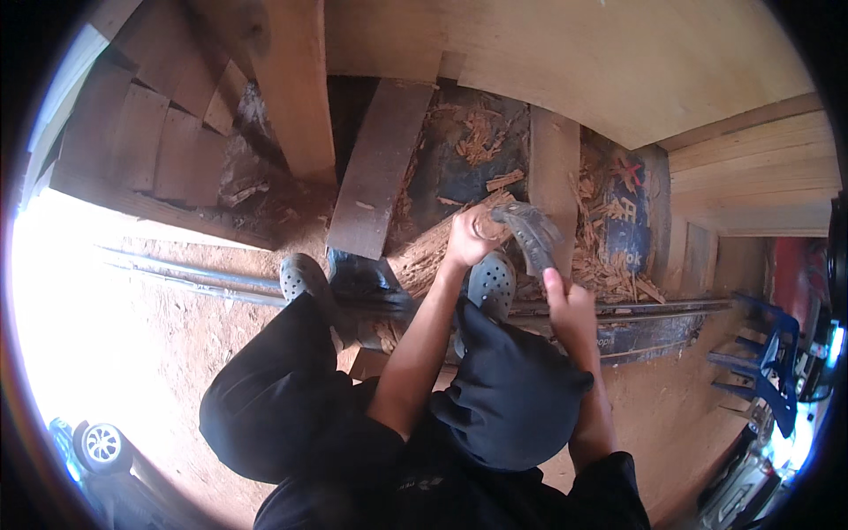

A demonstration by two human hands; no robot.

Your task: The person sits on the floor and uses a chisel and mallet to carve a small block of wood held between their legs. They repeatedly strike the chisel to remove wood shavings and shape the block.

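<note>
A rough, chipped block of wood (433, 253) lies slantwise between my feet, its surface hacked and splintered. My left hand (470, 237) is closed around its upper right end. In my right hand (571, 311) is the handle of an adze (533, 237). The tool's dark, curved head reaches up and left to the end of the block, close to my left fingers. I cannot tell whether its edge touches the wood, and most of the handle is hidden by my right hand.
Wood chips (609, 256) litter the ground ahead and right. A brown plank (382, 168) and a lighter board (554, 163) lie beyond the block. Dark pipes (662, 306) cross near my clogs (491, 281). Stacked boards (168, 141) stand far left; a blue chair (768, 358) stands right.
</note>
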